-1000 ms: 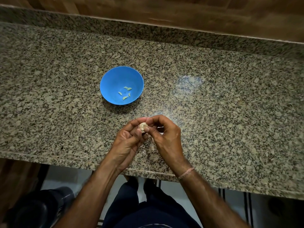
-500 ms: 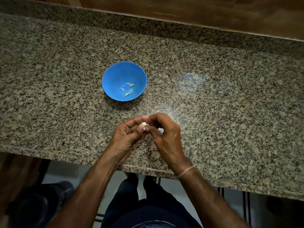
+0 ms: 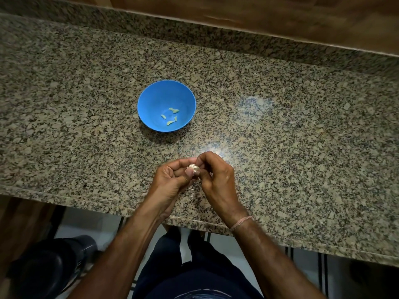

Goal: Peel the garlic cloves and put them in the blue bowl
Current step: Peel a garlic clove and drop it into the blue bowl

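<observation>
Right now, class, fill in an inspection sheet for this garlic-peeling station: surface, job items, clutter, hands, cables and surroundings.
Surface: speckled granite counter, with a glossy light reflection to the right of the bowl.
Job's things: blue bowl upright, holding a few peeled cloves; garlic held above the counter's near edge.
Clutter: small pale flakes under the hands, possibly skin.
Hands: left hand and right hand both pinch the garlic with curled fingers; wrist thread on the right.
Cables: nothing seen.
Surroundings: wooden wall behind the counter; dark bin on the floor, lower left.
</observation>
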Demonstrator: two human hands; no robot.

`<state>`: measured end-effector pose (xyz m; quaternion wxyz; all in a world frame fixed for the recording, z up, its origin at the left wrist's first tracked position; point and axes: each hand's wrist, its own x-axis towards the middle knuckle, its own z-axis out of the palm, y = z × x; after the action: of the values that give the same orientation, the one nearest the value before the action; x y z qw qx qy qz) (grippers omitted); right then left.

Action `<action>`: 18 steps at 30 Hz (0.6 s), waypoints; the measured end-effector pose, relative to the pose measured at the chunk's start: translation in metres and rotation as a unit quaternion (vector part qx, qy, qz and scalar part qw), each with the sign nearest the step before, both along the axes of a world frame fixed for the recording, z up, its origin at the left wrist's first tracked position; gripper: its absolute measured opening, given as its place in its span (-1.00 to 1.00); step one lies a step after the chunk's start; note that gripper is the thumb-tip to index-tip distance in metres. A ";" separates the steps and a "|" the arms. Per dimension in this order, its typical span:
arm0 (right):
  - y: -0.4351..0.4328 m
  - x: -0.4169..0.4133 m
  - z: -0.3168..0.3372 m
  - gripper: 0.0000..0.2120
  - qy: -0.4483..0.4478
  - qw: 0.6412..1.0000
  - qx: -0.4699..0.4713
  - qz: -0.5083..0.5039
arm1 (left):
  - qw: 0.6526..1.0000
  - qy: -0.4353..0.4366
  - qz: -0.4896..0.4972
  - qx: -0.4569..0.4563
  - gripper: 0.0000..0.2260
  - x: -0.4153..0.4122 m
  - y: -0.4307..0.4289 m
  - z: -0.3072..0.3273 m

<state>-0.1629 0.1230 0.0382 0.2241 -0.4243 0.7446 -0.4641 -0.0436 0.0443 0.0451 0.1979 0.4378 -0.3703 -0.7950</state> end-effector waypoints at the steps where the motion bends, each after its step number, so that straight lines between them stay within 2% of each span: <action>1: 0.001 0.001 -0.003 -0.83 -0.009 1.000 0.003 -0.002 | 1.000 -0.001 0.002 0.008 -0.78 0.000 0.001 -0.002; 4: 0.003 0.003 -0.009 -0.93 -0.060 0.998 0.003 -0.010 | 0.999 0.010 0.008 0.046 -0.74 0.002 0.001 -0.006; 9: 0.006 0.006 -0.013 -0.90 -0.101 0.994 0.001 -0.053 | 0.996 -0.005 0.027 0.085 -0.68 0.002 0.000 -0.018; 10: 0.008 0.003 -0.014 -0.90 -0.115 0.991 0.010 -0.065 | 0.997 -0.036 0.028 0.055 -0.71 0.000 0.000 -0.021; 12: 0.015 -0.004 -0.017 -0.89 -0.133 0.987 0.037 -0.076 | 0.981 -0.159 0.000 -0.107 -0.78 -0.003 -0.005 -0.025; 14: 0.023 -0.010 -0.022 -0.89 -0.142 0.985 0.074 -0.071 | 0.920 -0.266 -0.034 -0.285 -0.79 -0.009 -0.012 -0.029; 18: 0.028 -0.011 -0.031 -0.93 -0.135 0.981 0.122 -0.072 | 0.812 -0.334 -0.109 -0.467 -0.68 -0.023 -0.027 -0.044</action>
<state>-0.1736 0.1511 0.0072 0.3390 -0.2722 0.7870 -0.4378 -0.0666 0.0173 0.0011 0.1547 0.4882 -0.7853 -0.3479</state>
